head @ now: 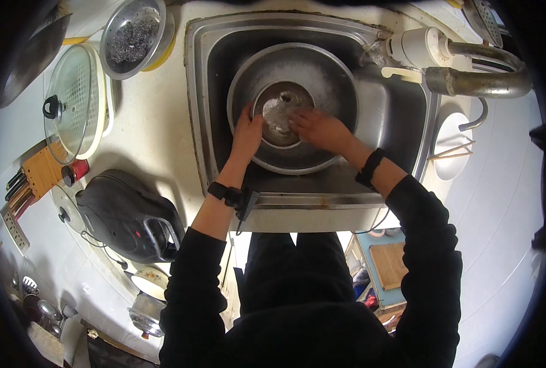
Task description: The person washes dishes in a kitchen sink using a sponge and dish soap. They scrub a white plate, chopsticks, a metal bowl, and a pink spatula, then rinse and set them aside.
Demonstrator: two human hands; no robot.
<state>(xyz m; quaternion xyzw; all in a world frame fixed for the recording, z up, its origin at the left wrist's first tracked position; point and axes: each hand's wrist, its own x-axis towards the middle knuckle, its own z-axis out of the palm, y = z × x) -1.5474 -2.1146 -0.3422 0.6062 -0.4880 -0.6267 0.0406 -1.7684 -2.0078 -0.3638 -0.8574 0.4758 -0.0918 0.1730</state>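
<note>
A small round metal bowl sits inside a wide metal basin in the stainless steel sink. My left hand grips the small bowl's left rim, thumb on the near side. Cloudy liquid and a pale patch show inside this bowl; what they are I cannot tell. The fingers of my right hand reach into it from the right. They are blurred, and whatever may lie under them is hidden. Both wrists carry black straps.
A faucet hangs over the sink's right side. On the left counter are a colander with dark bits, a glass lid, a knife block and a black appliance. Chopsticks lie across a white bowl at right.
</note>
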